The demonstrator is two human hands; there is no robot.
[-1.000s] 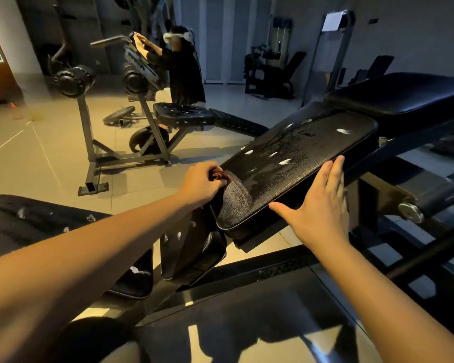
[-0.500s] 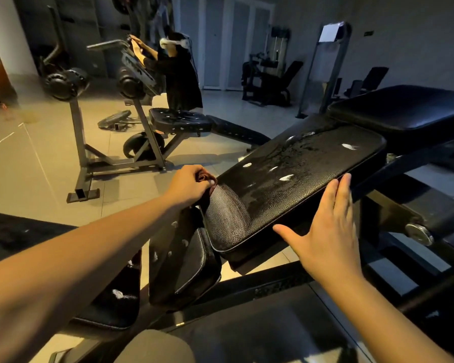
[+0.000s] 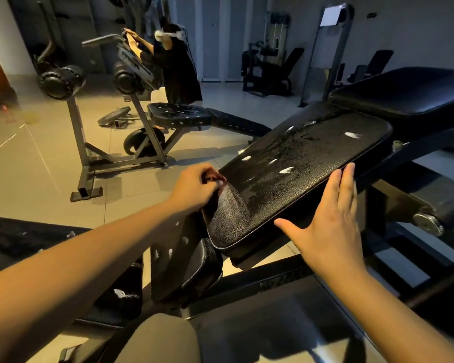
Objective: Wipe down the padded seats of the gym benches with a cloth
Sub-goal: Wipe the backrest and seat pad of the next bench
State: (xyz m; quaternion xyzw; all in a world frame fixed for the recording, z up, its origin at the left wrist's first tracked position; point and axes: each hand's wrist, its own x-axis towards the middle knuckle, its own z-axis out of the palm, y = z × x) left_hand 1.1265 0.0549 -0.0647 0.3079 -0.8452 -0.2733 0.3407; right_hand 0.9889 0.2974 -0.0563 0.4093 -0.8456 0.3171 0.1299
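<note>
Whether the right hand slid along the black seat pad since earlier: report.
No. The right hand stays on the black leather seat pad's side edge, equally short of its corner.

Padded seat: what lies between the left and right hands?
In the head view: what seems a grey cloth, pinched by the left hand, over the corner of the padded seat, then bare padding up to the right hand.

We list: one left hand (image 3: 194,187) and one right hand (image 3: 330,224), both bare; two forearms (image 3: 89,260), bare as far as the frame shows; one knee (image 3: 157,339) at bottom centre, covered in plain, dull grey-olive cloth.
</note>
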